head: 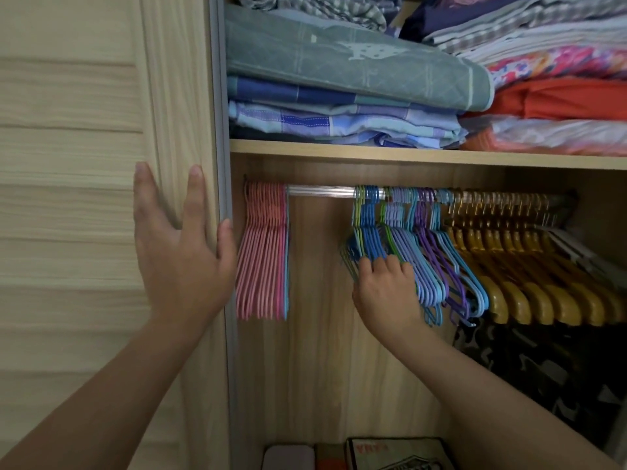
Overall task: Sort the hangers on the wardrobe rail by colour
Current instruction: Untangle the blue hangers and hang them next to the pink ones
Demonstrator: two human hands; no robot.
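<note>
A metal rail (pixel 320 191) runs under the shelf. At its left end hangs a tight bunch of pink hangers (pixel 261 252) with one light blue hanger on its right side. Further right hangs a mixed bunch of blue, green, light blue and purple hangers (pixel 407 239), then a row of yellow hangers (pixel 529 266). My right hand (pixel 385 290) reaches into the left side of the mixed bunch, its fingers curled among the blue and green hangers. My left hand (pixel 179 245) is open, fingers spread, in front of the wardrobe door's edge.
The pale wooden door (pixel 84 198) fills the left. Folded bedding (pixel 356 79) is stacked on the shelf (pixel 407 157) above the rail. A dark patterned garment (pixel 543 368) hangs under the yellow hangers. Boxes (pixel 390 454) lie on the wardrobe floor.
</note>
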